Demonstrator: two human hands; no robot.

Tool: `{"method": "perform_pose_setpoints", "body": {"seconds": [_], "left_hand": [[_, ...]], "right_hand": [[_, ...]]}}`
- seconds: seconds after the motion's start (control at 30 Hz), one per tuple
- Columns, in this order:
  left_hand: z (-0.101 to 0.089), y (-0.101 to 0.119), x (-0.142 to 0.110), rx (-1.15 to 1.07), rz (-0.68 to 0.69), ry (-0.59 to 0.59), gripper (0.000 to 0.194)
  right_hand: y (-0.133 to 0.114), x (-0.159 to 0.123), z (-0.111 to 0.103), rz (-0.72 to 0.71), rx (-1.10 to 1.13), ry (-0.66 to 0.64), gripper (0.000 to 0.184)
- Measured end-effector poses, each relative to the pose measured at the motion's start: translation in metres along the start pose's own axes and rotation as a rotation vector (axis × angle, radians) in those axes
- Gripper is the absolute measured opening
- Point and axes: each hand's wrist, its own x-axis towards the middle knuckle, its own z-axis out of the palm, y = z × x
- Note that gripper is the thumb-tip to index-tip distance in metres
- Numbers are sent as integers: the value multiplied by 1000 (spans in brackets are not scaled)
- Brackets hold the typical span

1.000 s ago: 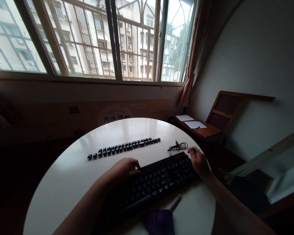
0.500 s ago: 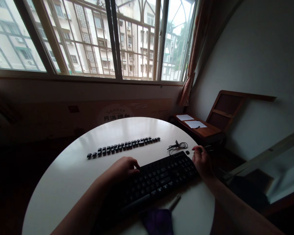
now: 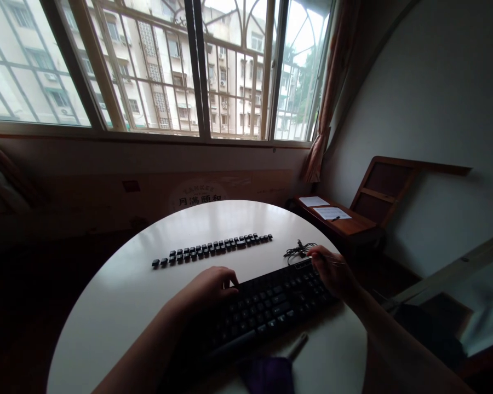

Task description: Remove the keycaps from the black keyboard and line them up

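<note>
A black keyboard (image 3: 271,301) lies at a slant across the white round table (image 3: 107,306). My left hand (image 3: 217,280) has its fingers bent at the keyboard's far edge and holds it there. Over the keyboard's far right corner, my right hand (image 3: 328,271) is closed on a thin wire keycap puller (image 3: 334,261). Whether a keycap sits in the puller I cannot tell. Just beyond the right fingertips is a coiled black cable (image 3: 296,251). Loose black keycaps (image 3: 209,249) stand in two rows behind the keyboard.
Near the table's front lie a dark purple cloth-like item (image 3: 269,375) and a stick-shaped tool (image 3: 299,346), both blurred. Beyond the table at right, a wooden chair (image 3: 353,225) carries papers (image 3: 332,213) and a pen. A barred window (image 3: 230,82) fills the back wall.
My right hand moved out right, where a keycap showed beside its fingertips, then came back left toward the cable. That keycap no longer shows. My left hand stays at the keyboard's edge.
</note>
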Motion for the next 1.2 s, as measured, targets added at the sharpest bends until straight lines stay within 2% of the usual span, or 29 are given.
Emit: {"method": "perform_pose_setpoints", "body": {"seconds": [0.1,0.17,0.27,0.33,0.43,0.5,0.6,0.73,0.87,1.2], "left_hand": [[0,2,-1,-17,12,29,27],[-1,4,-2,-53,6,71,32],[-3,5,-3,-102,0,144,38],[-3,4,-3,-125,19,194,37],[-1,1,-2,-147,82,272,30],[1,-1,-1,-147,103,298,28],[6,-2,1,-137,89,273,28],[8,-1,3,-203,78,239,30],[6,0,4,-317,89,241,34],[5,-1,6,-499,118,165,35]], "right_hand": [[-42,34,-4,-170,32,-288,24],[-69,58,3,-265,33,-436,21],[-95,84,28,-368,85,-533,21],[-102,89,49,-455,127,-565,20],[-99,81,75,-539,240,-531,17],[-92,73,83,-551,337,-506,18],[-85,65,82,-554,392,-475,19],[-84,63,75,-628,274,-401,17],[-86,62,77,-731,214,-266,16],[-88,58,82,-739,243,-32,17]]}}
